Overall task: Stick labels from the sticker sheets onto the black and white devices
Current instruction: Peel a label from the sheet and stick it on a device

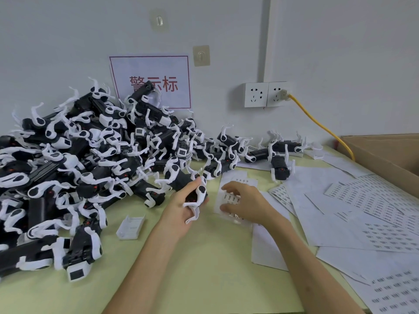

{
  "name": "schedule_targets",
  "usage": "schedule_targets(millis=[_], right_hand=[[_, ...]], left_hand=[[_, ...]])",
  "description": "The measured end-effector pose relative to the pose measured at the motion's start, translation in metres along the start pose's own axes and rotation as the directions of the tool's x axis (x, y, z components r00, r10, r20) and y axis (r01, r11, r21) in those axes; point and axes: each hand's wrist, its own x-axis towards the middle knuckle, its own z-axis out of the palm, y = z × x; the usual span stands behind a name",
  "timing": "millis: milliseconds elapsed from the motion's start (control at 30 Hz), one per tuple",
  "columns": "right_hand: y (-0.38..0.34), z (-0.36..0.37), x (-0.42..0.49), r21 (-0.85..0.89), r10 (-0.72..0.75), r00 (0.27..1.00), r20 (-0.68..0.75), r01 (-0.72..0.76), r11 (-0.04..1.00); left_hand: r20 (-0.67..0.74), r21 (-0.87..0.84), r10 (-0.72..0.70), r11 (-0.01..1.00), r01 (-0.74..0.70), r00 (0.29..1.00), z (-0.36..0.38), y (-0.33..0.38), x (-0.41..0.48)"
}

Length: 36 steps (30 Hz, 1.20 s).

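While your left hand (179,206) grips the device (200,191) near the table's (204,257) middle, your right hand (243,203) hangs spread-fingered over the sheet (237,180) — no label pinched. Device looks light, rigid plastic; thin white arms look snappable — hold the black body.

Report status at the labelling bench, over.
Left hand grips one device. Right hand open, spread over the sticker sheet, no label seen lifted. Nothing between them; device pile off left.
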Motion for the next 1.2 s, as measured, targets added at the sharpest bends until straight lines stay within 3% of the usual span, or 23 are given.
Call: schedule_targets(millis=[100, 200, 400, 567, 800, 933, 1200], right_hand=[[-0.008, 0.000, -0.003, 0.127, -0.072, 0.995, -0.074, 0.081, 0.989], [-0.018, 0.001, -0.009, 0.266, -0.160, 0.985, -0.063, 0.171, 0.949], [-0.021, -0.001, -0.010, 0.391, -0.200, 0.979, -0.033, 0.197, 0.899], [-0.022, -0.003, -0.011, 0.398, -0.239, 0.971, 0.027, 0.209, 0.893], [-0.021, -0.003, -0.010, 0.433, -0.235, 0.972, 0.015, 0.206, 0.878], [-0.020, -0.002, -0.008, 0.447, -0.188, 0.979, -0.081, 0.204, 0.871], [-0.020, -0.002, -0.006, 0.360, -0.139, 0.965, -0.224, 0.214, 0.908]], left_hand=[[-0.222, 0.185, 0.010, 0.982, 0.032, 0.975, 0.002, -0.003, 0.007], [-0.166, 0.252, -0.027, 0.965, 0.069, 0.986, 0.009, -0.006, -0.004], [-0.186, 0.297, 0.094, 0.954, -0.035, 0.978, 0.010, -0.008, -0.014], [-0.160, 0.343, 0.111, 0.938, -0.050, 0.981, 0.008, -0.009, -0.012], [-0.149, 0.263, 0.107, 0.963, -0.065, 0.983, 0.009, -0.007, -0.015], [-0.118, 0.157, 0.044, 0.987, -0.025, 0.992, 0.007, -0.006, -0.013], [-0.117, 0.243, -0.015, 0.969, 0.044, 0.993, 0.016, -0.004, -0.020]])
